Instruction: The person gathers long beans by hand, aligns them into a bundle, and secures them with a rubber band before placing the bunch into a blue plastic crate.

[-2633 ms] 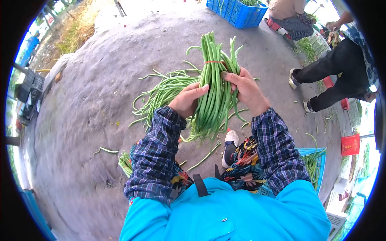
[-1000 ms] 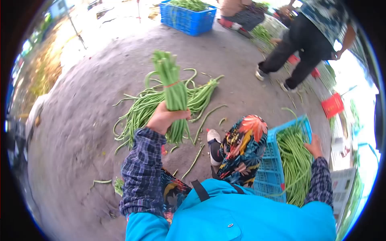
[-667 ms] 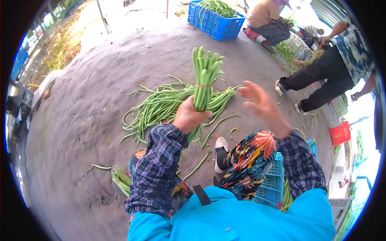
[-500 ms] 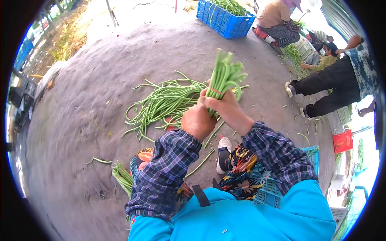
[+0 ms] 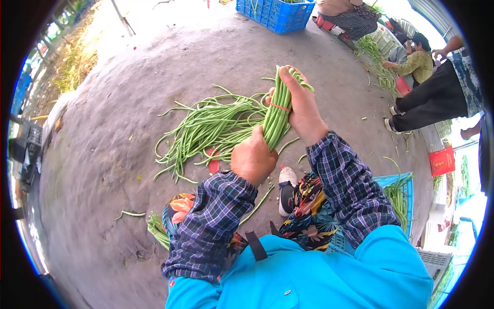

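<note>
A bundle of long green beans [image 5: 277, 116], with a red band round it, is held up between my two hands. My left hand [image 5: 253, 157] is closed round its lower part. Near the top, my right hand [image 5: 303, 105] grips the bundle above and beside the band, thumb along the beans and fingers behind. Behind the bundle, a loose heap of long beans [image 5: 211, 129] lies spread on the ground, with a small red piece [image 5: 213, 160] at its near edge. Another bean bundle [image 5: 158, 230] lies by my left knee, partly hidden by my sleeve.
A blue crate [image 5: 278, 16] stands at the far side. To my right is a light-blue crate [image 5: 409, 201] with beans in it. Several people are at the upper right, one standing [image 5: 432, 100], others low beside piled beans [image 5: 378, 62]. A red bag [image 5: 441, 160] is at the right.
My right hand has moved from below the band up to the bundle's top. My left hand now holds the lower part, and more of the beans show between the hands. The view has shifted slightly.
</note>
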Demonstrator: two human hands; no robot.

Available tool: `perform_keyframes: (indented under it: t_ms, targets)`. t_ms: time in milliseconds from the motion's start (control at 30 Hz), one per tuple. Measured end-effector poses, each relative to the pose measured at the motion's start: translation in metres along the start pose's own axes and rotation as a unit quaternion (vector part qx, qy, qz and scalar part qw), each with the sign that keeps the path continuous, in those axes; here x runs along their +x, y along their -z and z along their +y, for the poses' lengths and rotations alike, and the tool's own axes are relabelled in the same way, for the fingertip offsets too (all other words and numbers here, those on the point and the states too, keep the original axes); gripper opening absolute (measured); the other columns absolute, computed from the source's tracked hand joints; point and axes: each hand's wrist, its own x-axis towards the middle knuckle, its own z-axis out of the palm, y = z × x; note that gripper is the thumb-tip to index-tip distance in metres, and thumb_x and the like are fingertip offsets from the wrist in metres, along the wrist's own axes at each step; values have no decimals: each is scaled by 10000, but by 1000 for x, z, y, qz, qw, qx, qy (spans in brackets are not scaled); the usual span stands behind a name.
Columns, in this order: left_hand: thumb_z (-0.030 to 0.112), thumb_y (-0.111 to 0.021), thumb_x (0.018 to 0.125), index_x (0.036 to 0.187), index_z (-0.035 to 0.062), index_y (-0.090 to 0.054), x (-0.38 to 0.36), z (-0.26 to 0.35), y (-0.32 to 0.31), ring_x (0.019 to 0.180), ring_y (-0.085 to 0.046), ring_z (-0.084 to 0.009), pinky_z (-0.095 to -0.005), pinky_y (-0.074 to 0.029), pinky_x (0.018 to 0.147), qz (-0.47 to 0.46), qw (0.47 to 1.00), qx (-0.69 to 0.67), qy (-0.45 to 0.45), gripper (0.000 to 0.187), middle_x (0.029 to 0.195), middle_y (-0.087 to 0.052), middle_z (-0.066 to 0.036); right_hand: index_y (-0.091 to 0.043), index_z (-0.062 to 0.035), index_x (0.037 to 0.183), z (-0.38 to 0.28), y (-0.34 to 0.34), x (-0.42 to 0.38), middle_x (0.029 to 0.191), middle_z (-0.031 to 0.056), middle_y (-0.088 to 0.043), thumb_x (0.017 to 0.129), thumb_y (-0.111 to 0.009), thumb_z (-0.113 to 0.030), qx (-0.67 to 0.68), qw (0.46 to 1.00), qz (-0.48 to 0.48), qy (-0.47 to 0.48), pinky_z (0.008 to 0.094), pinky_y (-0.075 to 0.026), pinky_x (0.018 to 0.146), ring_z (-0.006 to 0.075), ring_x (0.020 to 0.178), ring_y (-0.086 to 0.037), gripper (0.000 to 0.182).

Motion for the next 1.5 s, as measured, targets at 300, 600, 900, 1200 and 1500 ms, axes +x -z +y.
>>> perform_keyframes:
  t_ms: [300, 600, 900, 1200, 1500]
  targets:
    - [28, -702, 693, 938, 24, -561, -7, -26, 36, 630, -577, -144, -280, -475, 555, -215, 835, -507, 16, 283, 749, -585, -41, -262, -14, 1332, 28, -2, -39, 1120, 150, -535, 815, -666, -395, 80, 942, -320, -55, 362, -496, 852, 219, 1061, -553, 758]
    - [85, -705, 690, 992, 14, -530, -21, -14, 12, 595, -573, -172, -290, -472, 540, -269, 774, -569, 71, 357, 734, -574, -62, -458, -35, 1063, 5, -9, -25, 830, 59, -564, 802, -615, -151, 98, 980, -157, -68, 297, -513, 652, 162, 744, -600, 327]
    - [156, -703, 691, 1057, -2, -496, -38, -30, 9, 563, -543, -187, -289, -446, 526, -270, 740, -614, 50, 449, 681, -559, -89, -433, -83, 1176, 8, -11, -32, 1076, 113, -558, 842, -557, -543, 198, 963, -169, -67, 414, -498, 844, 252, 1000, -571, 582]
    - [244, -681, 679, 1098, -49, -451, -40, -34, -7, 474, -468, -166, -274, -373, 463, -404, 543, -735, -45, 560, 605, -523, -96, -274, -57, 1388, 13, -12, -53, 1247, 181, -516, 819, -615, -470, 158, 905, -383, -100, 422, -448, 949, 275, 1157, -520, 781]
    - [512, -742, 674, 1365, -17, -284, -22, -45, -10, 1257, -397, -244, -394, -324, 1032, -39, 850, -524, -45, 982, 1340, -409, -168, -361, -79, 1310, -9, 1, -31, 886, 57, -575, 849, -596, -117, 194, 957, -217, -2, 292, -516, 676, 168, 772, -593, 519]
